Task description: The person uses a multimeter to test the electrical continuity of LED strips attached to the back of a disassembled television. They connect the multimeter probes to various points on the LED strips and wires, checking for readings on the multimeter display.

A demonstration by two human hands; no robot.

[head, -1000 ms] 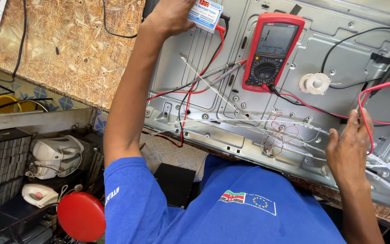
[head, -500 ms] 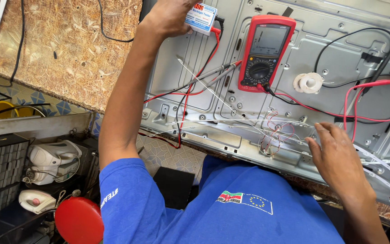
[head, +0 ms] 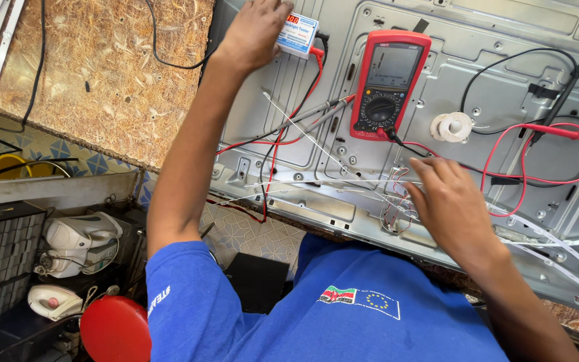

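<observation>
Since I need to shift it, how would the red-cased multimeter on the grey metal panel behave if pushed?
The red-cased multimeter lies flat, so it would probably slide, not tip. Its black lead and red lead are plugged in and would likely drag along. It looks rigid.

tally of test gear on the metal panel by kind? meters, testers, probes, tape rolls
Red multimeter: 1
White tester box, under the left hand: 1
Probes: 3, two grey and one red
White tape roll: 1
Total: 6
</observation>
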